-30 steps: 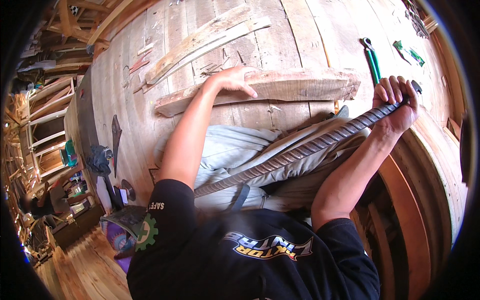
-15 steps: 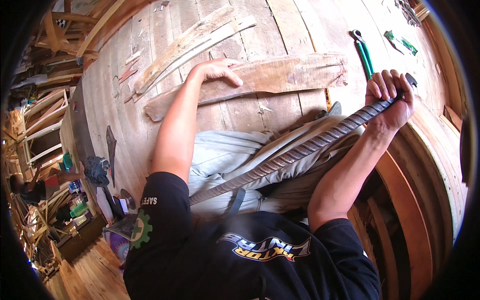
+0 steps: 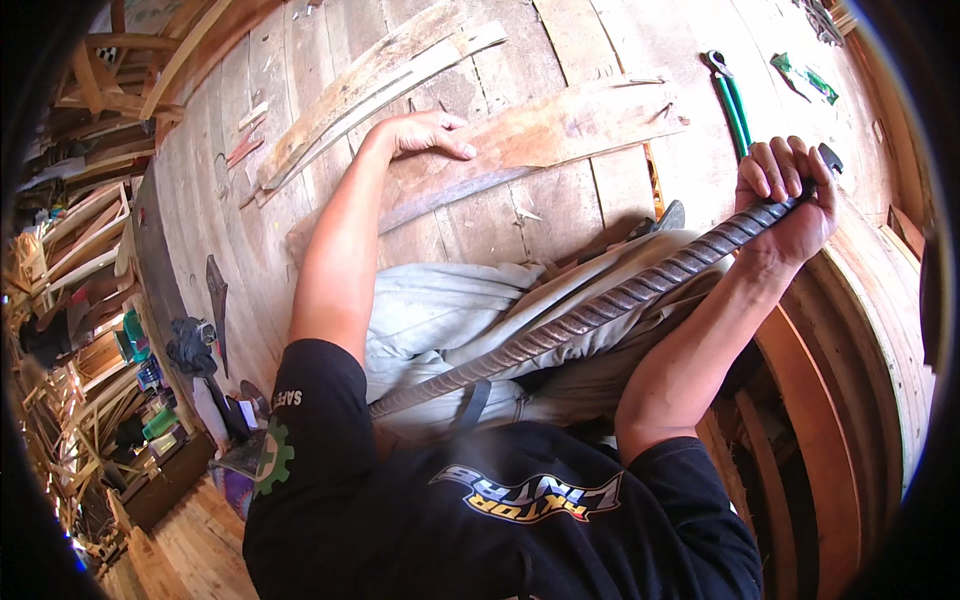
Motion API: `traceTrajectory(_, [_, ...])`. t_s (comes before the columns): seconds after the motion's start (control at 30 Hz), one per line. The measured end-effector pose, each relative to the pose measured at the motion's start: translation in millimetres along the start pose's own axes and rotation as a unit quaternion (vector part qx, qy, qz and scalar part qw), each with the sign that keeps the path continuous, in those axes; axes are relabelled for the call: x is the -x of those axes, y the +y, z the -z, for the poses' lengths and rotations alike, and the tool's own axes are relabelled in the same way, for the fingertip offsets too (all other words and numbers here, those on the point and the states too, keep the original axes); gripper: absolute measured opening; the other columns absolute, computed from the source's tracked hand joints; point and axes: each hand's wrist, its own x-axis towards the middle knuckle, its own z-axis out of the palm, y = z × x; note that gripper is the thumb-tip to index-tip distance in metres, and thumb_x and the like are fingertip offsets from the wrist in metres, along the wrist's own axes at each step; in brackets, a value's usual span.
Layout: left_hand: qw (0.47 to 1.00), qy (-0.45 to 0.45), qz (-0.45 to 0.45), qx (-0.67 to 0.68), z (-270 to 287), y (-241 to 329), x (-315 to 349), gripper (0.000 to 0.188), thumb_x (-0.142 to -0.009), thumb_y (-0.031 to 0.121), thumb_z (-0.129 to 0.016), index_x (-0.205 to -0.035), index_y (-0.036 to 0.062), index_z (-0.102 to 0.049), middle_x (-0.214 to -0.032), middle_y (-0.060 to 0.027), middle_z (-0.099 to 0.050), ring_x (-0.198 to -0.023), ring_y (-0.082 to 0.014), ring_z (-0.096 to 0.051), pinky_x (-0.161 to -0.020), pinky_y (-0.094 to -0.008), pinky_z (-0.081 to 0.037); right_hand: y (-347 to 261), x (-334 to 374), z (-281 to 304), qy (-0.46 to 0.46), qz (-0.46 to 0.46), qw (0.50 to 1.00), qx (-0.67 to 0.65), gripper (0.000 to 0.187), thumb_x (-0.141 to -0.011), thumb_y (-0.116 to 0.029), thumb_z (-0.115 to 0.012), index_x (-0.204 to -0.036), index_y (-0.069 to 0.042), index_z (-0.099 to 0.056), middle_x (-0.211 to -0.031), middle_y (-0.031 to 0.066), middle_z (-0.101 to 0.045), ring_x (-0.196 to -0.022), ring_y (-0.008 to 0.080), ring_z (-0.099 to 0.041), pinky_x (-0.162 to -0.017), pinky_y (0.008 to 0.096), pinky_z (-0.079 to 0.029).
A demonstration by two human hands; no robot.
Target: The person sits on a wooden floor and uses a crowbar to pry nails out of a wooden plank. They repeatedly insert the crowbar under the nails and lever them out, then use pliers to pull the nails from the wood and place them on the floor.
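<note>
A thick ribbed steel bar (image 3: 590,312) with a flattened dark tip runs aslant across my lap. My right hand (image 3: 785,190) is wrapped around it just below that tip. The bar's lower end runs in beside my left upper arm. On the plank floor ahead of my knees lies a long wooden board (image 3: 560,125), with nails sticking out near its right end. My left hand (image 3: 425,135) holds this board toward its left half, the thumb over its face. The fingers' far side is partly hidden. The board sits tilted, its near edge showing.
Green-handled pincers (image 3: 733,105) lie beyond my right hand, with a green packet (image 3: 803,80) farther right. Narrow wooden slats (image 3: 365,100) lie at the far left. A dark pointed tool (image 3: 217,300) rests on the planks. Curved timbers (image 3: 820,390) and a gap border my right side.
The board has tilted and shifted slightly away and to the left, with my left hand moving along. My right hand keeps its hold on the bar, almost still.
</note>
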Motion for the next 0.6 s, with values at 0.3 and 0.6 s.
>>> traceTrajectory(0.3, [0.994,0.066,-0.007,-0.089,-10,5,13,0.067,-0.075,0.029,-0.078,-0.131,0.0016,-0.054,-0.128,-0.0105,-0.059,-0.121,-0.0205,-0.05,-0.105,-0.0313,-0.035,-1,-3,6,-0.008,-0.011,1.0,-0.018,0.013,-0.087,-0.009,-0.051,-0.077,-0.001,-0.051,-0.061,0.0008,-0.037,-0.05,0.0117,-0.033,-0.048,0.0265,-0.031])
traceTrajectory(0.6, [0.891,0.352,-0.094,-0.272,-92,25,61,0.063,-0.067,0.028,-0.082,-0.117,-0.0004,-0.058,-0.116,-0.0204,-0.058,-0.11,-0.0331,-0.057,-0.096,-0.0404,-0.045,-5,0,7,-0.004,0.009,1.0,-0.004,0.013,-0.088,-0.012,-0.051,-0.081,-0.001,-0.053,-0.06,0.0005,-0.037,-0.051,0.0125,-0.035,-0.048,0.0275,-0.033])
